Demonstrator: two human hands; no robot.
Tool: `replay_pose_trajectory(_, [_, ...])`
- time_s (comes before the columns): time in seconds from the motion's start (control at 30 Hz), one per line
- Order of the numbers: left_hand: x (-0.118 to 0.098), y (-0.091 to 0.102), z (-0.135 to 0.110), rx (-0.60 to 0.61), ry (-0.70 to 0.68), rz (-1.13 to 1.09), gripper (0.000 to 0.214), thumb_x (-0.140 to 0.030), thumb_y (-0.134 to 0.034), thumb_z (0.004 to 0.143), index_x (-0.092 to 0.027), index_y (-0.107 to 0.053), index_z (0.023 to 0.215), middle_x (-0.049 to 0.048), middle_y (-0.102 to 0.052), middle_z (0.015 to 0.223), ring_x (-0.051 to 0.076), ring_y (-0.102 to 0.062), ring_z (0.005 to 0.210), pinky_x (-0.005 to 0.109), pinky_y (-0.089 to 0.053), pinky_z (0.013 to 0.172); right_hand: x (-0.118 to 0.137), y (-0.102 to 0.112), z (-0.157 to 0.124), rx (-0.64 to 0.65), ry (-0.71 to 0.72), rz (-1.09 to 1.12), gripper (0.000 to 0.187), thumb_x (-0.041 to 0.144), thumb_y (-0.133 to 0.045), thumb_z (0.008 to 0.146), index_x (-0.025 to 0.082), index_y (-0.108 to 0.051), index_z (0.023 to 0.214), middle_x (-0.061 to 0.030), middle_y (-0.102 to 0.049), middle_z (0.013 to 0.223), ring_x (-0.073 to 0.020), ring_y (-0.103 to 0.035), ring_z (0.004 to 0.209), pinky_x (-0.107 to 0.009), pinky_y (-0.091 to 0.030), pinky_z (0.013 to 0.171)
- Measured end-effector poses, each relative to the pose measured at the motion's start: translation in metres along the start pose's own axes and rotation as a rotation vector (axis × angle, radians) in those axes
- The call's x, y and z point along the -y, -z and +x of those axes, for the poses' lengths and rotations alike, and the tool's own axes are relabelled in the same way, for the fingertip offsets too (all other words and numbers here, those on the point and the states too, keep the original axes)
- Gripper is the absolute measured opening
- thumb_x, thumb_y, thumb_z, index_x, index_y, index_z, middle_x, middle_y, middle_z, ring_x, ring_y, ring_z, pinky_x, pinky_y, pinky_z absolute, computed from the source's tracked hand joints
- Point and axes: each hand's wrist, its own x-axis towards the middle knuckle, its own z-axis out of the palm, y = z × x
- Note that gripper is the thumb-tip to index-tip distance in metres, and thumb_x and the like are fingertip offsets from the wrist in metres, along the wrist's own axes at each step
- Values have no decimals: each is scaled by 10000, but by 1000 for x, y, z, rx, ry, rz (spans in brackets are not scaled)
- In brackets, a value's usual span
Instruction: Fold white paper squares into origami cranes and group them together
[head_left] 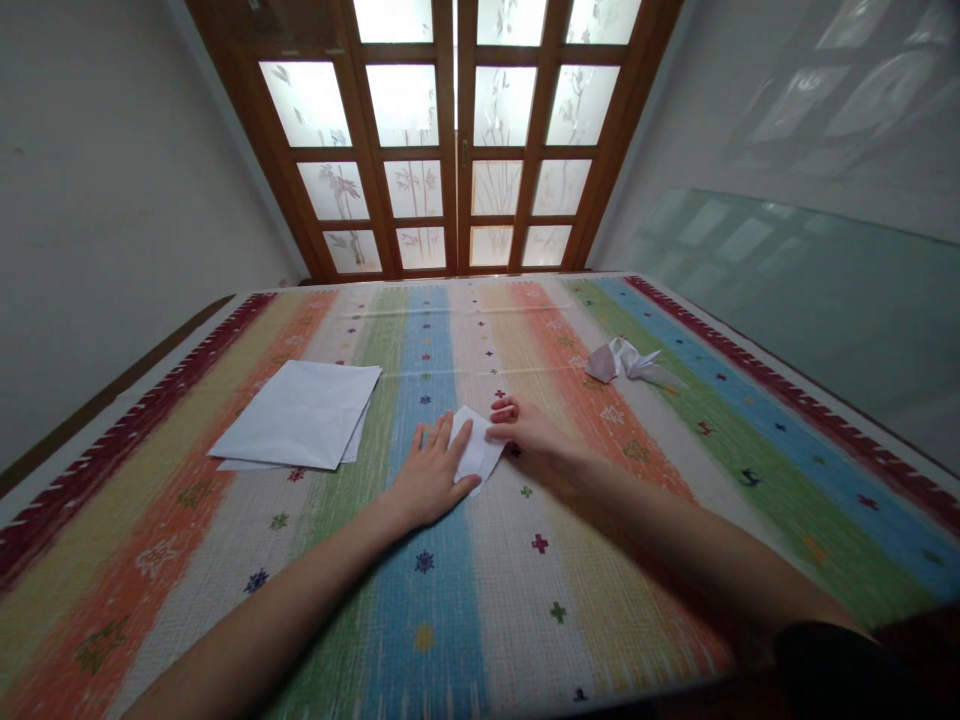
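Note:
A small folded white paper (477, 447) lies on the striped cloth in the middle of the table. My left hand (431, 475) rests flat on its left part, fingers stretched out and pressing it down. My right hand (525, 430) touches the paper's right edge with its fingers curled, pinching or pressing the fold. Most of the paper is hidden under my left hand.
A stack of white paper sheets (300, 415) lies to the left. A folded white paper figure (630, 362) sits at the far right. The striped tablecloth (675, 520) covers the table. Wooden glass-paned doors (457, 140) stand behind; walls flank both sides.

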Motion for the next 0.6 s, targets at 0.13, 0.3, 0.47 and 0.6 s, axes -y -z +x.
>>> replay_pose_trajectory(0.13, [7, -7, 3, -178, 12, -129, 988, -522, -611, 829, -183, -10, 1536, 246, -255, 1550, 384, -271, 1427, 634, -235, 1111, -1, -10, -2, 31, -20, 139, 352, 75, -669, 541, 194, -565, 855, 26, -600, 650, -136, -566, 538, -258, -440, 503])
replay_pose_trajectory(0.3, [15, -8, 11, -487, -40, -207, 1049, -580, -586, 833, -192, 100, 1526, 241, -122, 1586, 363, -177, 1462, 588, -249, 1133, 13, 8, 0, -287, 597, -190, 58, 214, -635, 715, 193, -664, 761, -29, -655, 757, -174, -594, 711, -321, -474, 676])
replay_pose_trajectory(0.47, [14, -4, 12, -404, -31, -142, 853, -514, -438, 931, -155, 51, 1531, 223, -82, 1599, 330, -114, 1480, 553, -198, 1160, 0, 18, -10, -197, 957, -928, 131, 266, -597, 862, 229, -721, 847, -69, -658, 829, -233, -562, 892, -397, -414, 840])
replay_pose_trajectory(0.6, [9, 0, 12, -58, -2, -34, 794, -571, -353, 936, -108, -101, 1531, 207, -135, 1594, 330, -103, 1481, 548, -170, 1163, -16, 13, -20, 295, 859, -1161, 363, 498, -556, 894, 179, -706, 981, -126, -658, 990, -258, -569, 946, -420, -425, 870])
